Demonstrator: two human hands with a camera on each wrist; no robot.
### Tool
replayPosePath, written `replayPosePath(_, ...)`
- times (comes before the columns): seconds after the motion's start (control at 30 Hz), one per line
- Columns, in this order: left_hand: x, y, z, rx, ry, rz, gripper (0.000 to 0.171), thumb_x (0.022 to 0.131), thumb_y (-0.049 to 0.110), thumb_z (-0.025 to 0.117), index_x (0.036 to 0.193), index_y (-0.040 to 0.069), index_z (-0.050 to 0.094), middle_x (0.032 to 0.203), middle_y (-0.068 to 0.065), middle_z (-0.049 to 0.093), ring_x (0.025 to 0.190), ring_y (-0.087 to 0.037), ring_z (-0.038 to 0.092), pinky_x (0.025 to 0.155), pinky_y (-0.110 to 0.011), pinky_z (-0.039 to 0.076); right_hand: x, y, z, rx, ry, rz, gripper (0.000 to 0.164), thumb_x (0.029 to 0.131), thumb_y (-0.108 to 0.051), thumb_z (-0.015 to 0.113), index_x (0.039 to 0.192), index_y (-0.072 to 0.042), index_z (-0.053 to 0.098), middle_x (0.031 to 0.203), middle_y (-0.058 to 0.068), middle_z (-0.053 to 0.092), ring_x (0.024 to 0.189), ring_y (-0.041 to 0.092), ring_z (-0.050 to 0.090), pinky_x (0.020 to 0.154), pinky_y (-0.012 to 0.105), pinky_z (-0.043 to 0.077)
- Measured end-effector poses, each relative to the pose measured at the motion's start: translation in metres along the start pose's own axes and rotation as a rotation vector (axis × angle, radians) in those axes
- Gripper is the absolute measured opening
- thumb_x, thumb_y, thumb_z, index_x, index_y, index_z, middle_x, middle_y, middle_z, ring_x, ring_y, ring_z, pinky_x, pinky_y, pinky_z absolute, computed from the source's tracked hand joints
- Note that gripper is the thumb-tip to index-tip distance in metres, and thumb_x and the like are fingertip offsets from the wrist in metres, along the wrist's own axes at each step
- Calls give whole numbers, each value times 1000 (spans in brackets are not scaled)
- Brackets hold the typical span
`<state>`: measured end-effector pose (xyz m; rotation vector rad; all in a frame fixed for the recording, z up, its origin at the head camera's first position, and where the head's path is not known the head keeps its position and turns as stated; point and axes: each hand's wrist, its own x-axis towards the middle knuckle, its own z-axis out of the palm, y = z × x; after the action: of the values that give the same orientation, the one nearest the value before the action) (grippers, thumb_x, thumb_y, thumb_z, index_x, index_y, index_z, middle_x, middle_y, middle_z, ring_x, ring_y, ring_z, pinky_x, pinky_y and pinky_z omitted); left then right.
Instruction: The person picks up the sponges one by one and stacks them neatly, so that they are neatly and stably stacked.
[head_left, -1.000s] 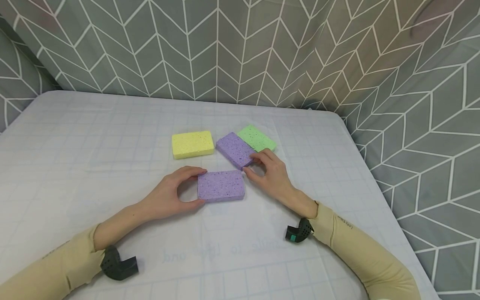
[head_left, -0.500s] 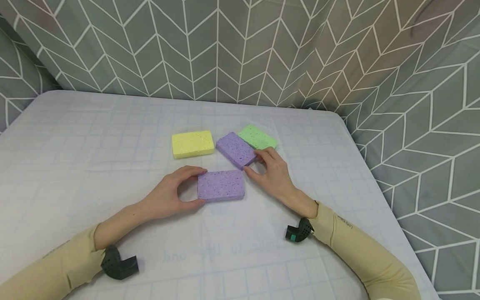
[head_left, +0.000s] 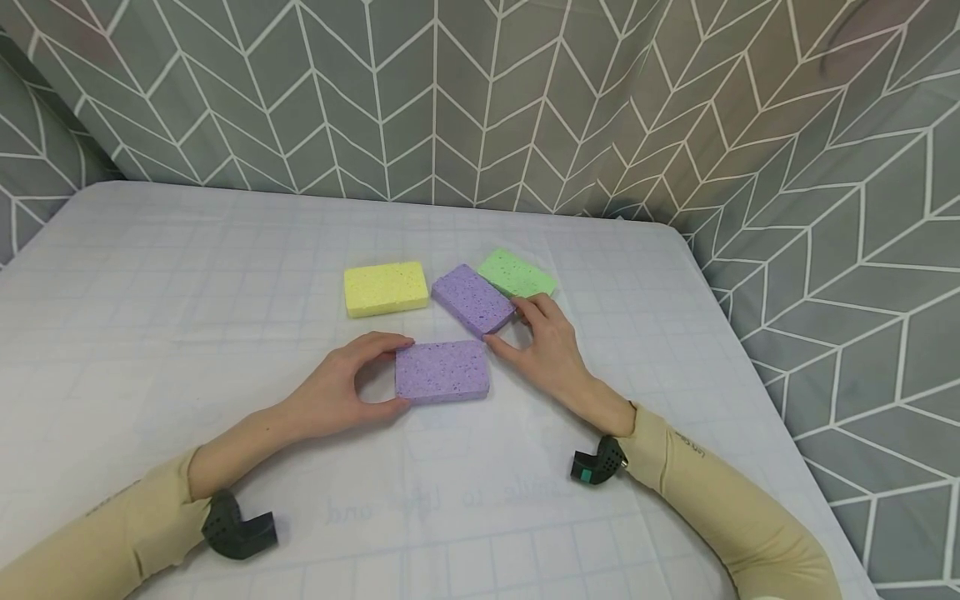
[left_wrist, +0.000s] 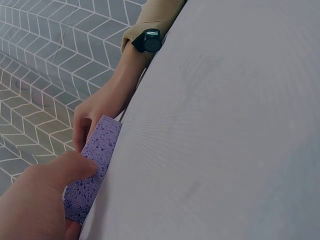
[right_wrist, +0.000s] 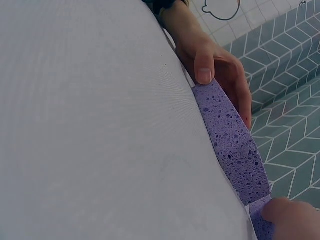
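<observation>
The near purple sponge [head_left: 442, 372] lies flat on the table [head_left: 187, 350], its left end gripped between the left hand's [head_left: 341, 386] thumb and fingers. Just beyond its right end, the far purple sponge [head_left: 472, 300] lies slanted, its near end pinched by the right hand [head_left: 543, 346]. Farther beyond the near purple sponge are the yellow sponge [head_left: 386, 289], leftward, and the green sponge [head_left: 517, 273], rightward.

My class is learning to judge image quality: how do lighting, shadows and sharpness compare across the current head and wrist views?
Head view: bright, fairly even light, the yellow sponge clear-edged, a soft shadow beneath the left hand; left wrist view: dimmer, greyer; right wrist view: also dim, fine radiating lines on the white cloth, the right hand soft-edged.
</observation>
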<state>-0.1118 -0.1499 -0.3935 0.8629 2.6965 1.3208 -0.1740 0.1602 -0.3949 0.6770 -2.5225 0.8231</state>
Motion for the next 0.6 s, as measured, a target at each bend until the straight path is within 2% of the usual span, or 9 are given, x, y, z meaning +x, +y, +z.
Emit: replayPosePath(0.6,0,-1,2,9,4,10,70,80,28,85,141,17,53,138,0,58,124,-19,58,108,-46,48,0,1,1,-32,-30,20,61,81,-36,83,122,5,64,106,12,58,92,23,56,77,33,52)
